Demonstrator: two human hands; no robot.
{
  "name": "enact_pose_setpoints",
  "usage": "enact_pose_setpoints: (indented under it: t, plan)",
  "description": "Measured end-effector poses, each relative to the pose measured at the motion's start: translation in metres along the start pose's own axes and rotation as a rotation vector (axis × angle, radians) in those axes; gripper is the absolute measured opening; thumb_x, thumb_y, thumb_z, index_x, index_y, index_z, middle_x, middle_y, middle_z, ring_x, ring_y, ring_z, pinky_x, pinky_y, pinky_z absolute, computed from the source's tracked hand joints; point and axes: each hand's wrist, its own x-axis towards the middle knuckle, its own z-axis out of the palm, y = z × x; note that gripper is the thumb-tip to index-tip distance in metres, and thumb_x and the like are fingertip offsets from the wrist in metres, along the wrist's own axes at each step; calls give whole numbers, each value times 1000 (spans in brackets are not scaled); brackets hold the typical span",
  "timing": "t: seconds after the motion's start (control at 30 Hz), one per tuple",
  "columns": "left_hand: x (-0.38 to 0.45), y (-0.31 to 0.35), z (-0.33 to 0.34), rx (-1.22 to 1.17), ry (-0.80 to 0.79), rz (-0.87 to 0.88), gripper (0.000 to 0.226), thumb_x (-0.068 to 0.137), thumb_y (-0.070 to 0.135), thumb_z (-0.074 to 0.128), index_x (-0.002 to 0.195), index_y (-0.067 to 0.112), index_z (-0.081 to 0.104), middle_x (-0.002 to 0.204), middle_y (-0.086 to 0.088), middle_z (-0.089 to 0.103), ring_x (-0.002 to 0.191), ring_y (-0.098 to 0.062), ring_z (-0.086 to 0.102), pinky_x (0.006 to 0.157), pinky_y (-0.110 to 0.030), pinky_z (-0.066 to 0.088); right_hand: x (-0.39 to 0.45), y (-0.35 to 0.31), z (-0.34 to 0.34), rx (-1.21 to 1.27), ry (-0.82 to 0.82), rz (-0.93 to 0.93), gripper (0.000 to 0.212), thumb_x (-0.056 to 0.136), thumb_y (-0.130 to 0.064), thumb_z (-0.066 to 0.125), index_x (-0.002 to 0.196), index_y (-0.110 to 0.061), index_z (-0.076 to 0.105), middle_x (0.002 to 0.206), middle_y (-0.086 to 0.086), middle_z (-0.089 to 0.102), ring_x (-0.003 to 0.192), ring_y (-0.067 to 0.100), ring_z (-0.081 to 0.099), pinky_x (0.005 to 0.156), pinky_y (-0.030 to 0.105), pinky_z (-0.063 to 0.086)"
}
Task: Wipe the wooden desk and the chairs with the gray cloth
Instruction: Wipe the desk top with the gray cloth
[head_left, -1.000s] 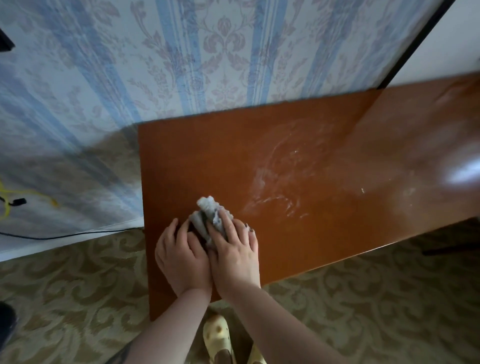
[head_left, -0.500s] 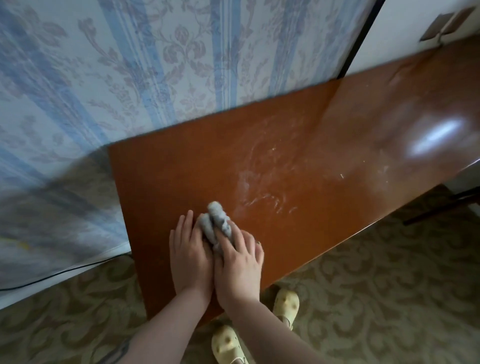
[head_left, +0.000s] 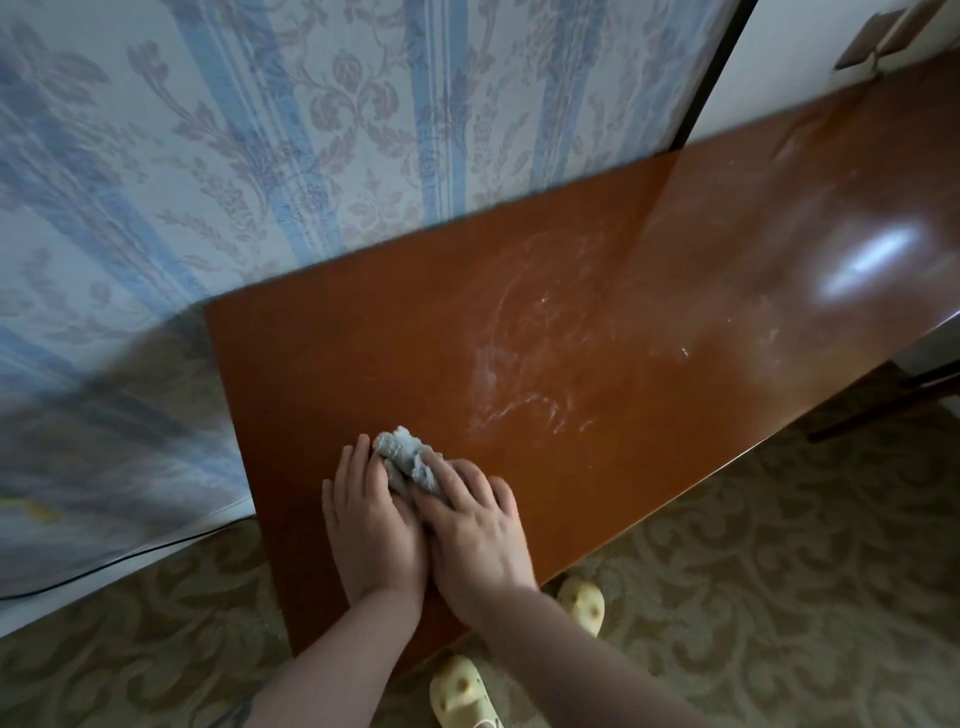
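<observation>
1. Pressing flat on the bunched gray cloth (head_left: 408, 457), both hands lie side by side near the front left corner of the wooden worktop (head_left: 649, 322). The left hand (head_left: 371, 525) and right hand (head_left: 475, 530) each keep straight fingers on the cloth; neither grip curls round it, so the cloth is pinned, not clutched.
2. With so loose a hold, a firm push could let the wad roll out ahead of the fingertips, leaving bare palms smearing the varnish.
3. The cloth is crumpled small, so each pass likely covers a narrow strip and may leave gaps.
4. The whitish dust streaks (head_left: 519, 384) lie just right of the cloth; a dry wad may only spread them about.
5. Sweeping toward the front edge could drop grit onto the patterned carpet (head_left: 779, 571) and the yellow slippers (head_left: 582, 603).
</observation>
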Motion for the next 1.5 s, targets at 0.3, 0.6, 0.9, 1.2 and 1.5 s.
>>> enact_pose_setpoints:
  t: [0.3,0.6,0.9,1.2,1.5]
  plan:
    - [-2,1,-1,87,-47,7,45,95,8,46,140,16,46,151,-4,38,144,-20,25,119,-40,15,-23,35,-9,2,245,812,33,92,-25,58,124,-24,63,141,-2,47,121,22,34,90,46,38]
    - [26,0,-5,108,-54,107,31,90,11,57,120,14,64,128,-6,59,120,-30,49,98,-45,41,7,15,1,-112,161,270,44,81,-26,66,125,-27,62,133,-3,55,110,22,47,80,38,49]
    - [22,10,15,103,-69,179,44,86,5,63,129,9,57,140,-10,51,132,-31,44,110,-50,33,2,0,2,-53,214,313,33,78,-29,64,111,-33,68,130,-7,54,108,21,45,77,36,49]
    - [21,18,11,177,-119,125,45,92,9,50,137,18,49,148,-5,42,139,-25,33,115,-45,28,-22,62,-14,-72,280,710,42,84,-16,66,125,-27,63,134,-4,52,110,22,43,81,44,44]
    - [22,14,16,150,-83,144,41,89,10,58,130,10,55,142,-11,48,133,-30,39,111,-50,31,14,9,-4,-35,153,193,41,80,-27,54,119,-33,62,134,-8,50,107,20,47,78,34,47]
